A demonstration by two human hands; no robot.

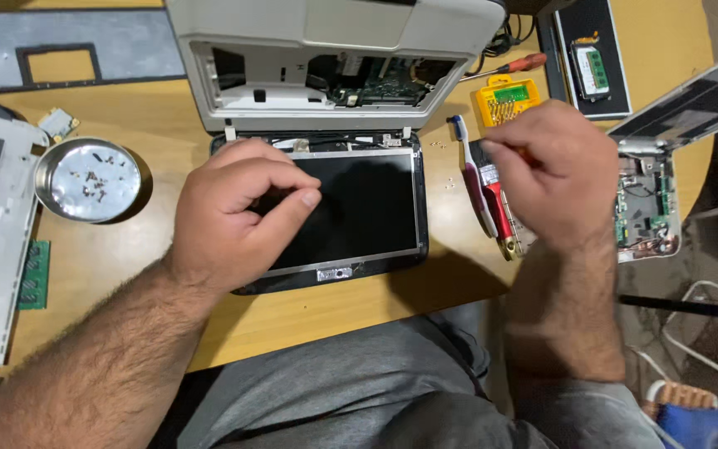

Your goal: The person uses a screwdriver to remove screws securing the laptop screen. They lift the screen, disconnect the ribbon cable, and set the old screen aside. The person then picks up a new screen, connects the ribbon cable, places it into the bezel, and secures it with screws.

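In front of me on the counter (334,320) lies the laptop screen panel (359,212), flat, with the opened laptop base (326,62) just behind it. My left hand (230,212) hovers over the panel's left part. To the left sits a round tin (87,180) with small screws in it, and a memory module (35,274) lies nearer me. Right of the panel lie a toothbrush (469,170) and a screwdriver (502,218) side by side, under my right hand (550,170). Behind them rests a bit case (504,98); further right, a second opened laptop (658,195).
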